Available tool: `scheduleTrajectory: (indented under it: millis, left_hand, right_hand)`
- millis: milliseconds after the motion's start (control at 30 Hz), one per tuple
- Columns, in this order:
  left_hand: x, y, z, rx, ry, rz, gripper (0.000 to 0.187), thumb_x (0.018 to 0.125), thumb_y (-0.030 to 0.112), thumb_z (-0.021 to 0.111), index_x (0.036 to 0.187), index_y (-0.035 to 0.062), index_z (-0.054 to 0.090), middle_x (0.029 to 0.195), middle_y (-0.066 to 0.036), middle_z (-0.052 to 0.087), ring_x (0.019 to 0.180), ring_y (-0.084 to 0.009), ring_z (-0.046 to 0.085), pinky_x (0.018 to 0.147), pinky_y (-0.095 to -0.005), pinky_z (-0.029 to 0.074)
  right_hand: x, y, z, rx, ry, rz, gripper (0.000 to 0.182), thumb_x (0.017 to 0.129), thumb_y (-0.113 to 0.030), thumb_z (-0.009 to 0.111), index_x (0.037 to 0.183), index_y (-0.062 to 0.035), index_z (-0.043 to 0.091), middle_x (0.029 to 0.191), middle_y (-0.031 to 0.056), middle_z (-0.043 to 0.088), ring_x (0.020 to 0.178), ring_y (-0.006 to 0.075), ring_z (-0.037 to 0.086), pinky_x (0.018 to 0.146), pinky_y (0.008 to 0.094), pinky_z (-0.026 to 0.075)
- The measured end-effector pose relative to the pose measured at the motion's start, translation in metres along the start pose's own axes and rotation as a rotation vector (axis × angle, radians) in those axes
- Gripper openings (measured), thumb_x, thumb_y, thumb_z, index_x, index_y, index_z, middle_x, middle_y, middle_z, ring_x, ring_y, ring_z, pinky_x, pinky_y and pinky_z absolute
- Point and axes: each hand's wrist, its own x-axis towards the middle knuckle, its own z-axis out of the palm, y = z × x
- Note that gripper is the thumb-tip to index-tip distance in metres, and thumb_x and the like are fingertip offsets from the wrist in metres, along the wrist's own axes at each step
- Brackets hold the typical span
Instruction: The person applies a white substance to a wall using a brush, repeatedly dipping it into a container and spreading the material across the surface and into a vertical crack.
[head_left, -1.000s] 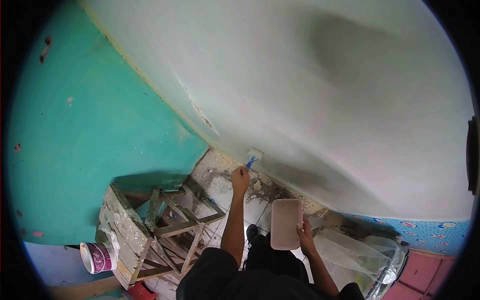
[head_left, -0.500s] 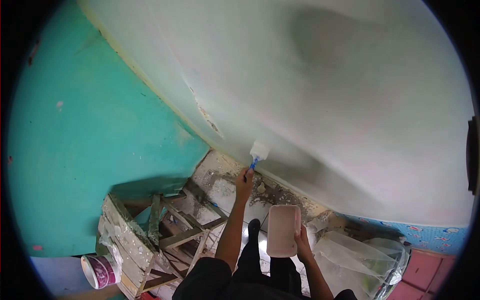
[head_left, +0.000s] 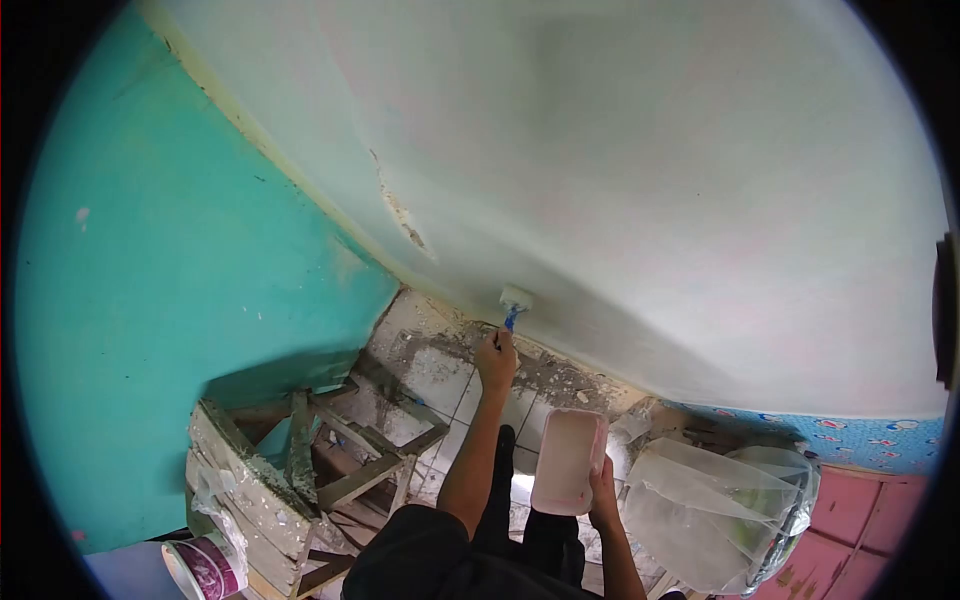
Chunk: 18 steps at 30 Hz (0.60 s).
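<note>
Holds a blue-handled paint tool in the left grip, pale head at the white wall, near its bottom edge. Holds a pink tray by its side in the right grip. To the left, near the green wall, shows a spattered wooden stand.

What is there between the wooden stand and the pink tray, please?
In the head view, the left forearm, a dark-clothed leg and tiled floor lie between wooden stand and pink tray.

Left hand: fist closed, arm extended forward, sleeve at elbow | right hand: lower, nearer body, fingers curled in grip, forearm angled up | hands well apart
</note>
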Motion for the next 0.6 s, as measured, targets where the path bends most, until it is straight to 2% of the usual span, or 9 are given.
scheduleTrajectory:
  millis: [67,167,267,333,467,600]
  left_hand:
    - [-0.008,0.049,-0.026,-0.110,-0.023,-0.024,0.038,0.098,0.028,0.050,0.075,-0.0004,0.057,0.057,-0.006,0.046,0.051,-0.0164,0.043,0.050,-0.0347,0.034]
    - [-0.015,0.101,-0.053,-0.486,0.020,0.082,0.036,0.101,0.027,0.049,0.077,0.0008,0.057,0.060,0.001,0.042,0.054,-0.0075,0.036,0.049,-0.0269,0.030]
    - [-0.004,0.129,-0.064,-0.589,-0.024,0.117,0.027,0.101,0.025,0.050,0.085,0.0032,0.056,0.066,0.005,0.044,0.059,-0.0038,0.037,0.052,-0.0216,0.030]
    - [0.007,0.093,-0.046,-0.508,-0.054,0.150,0.031,0.101,0.026,0.049,0.087,0.0010,0.059,0.064,0.003,0.044,0.056,-0.0058,0.037,0.050,-0.0247,0.030]
    - [0.012,-0.036,0.005,-0.200,-0.038,0.148,0.036,0.101,0.031,0.048,0.088,-0.0008,0.060,0.062,-0.003,0.046,0.052,-0.0123,0.040,0.050,-0.0311,0.033]
    - [-0.003,-0.113,0.025,-0.033,-0.075,-0.062,0.039,0.099,0.031,0.050,0.081,-0.0020,0.059,0.059,-0.008,0.049,0.050,-0.0209,0.044,0.051,-0.0371,0.036]
  right_hand:
    - [0.000,-0.005,0.005,-0.025,0.002,-0.022,0.072,0.095,-0.053,0.051,0.142,-0.0030,0.029,0.135,0.0120,0.044,0.124,0.0213,0.044,0.105,0.0371,0.036]
    - [0.001,-0.008,0.008,-0.018,0.000,-0.046,0.071,0.096,-0.052,0.051,0.142,-0.0030,0.029,0.134,0.0121,0.044,0.124,0.0210,0.044,0.105,0.0371,0.036]
    - [0.004,-0.009,0.010,-0.015,0.004,-0.063,0.069,0.096,-0.050,0.050,0.142,-0.0030,0.029,0.135,0.0121,0.044,0.124,0.0209,0.044,0.105,0.0371,0.036]
    - [0.007,-0.005,0.009,-0.012,0.003,-0.082,0.068,0.097,-0.049,0.050,0.142,-0.0030,0.029,0.135,0.0122,0.043,0.124,0.0209,0.043,0.106,0.0370,0.035]
    - [0.006,-0.005,0.008,-0.018,0.005,-0.114,0.065,0.098,-0.046,0.049,0.143,-0.0030,0.029,0.136,0.0121,0.043,0.125,0.0209,0.043,0.106,0.0365,0.035]
    - [0.003,-0.005,0.008,-0.018,0.022,-0.074,0.065,0.098,-0.046,0.050,0.143,-0.0031,0.029,0.136,0.0121,0.043,0.125,0.0209,0.043,0.106,0.0364,0.034]
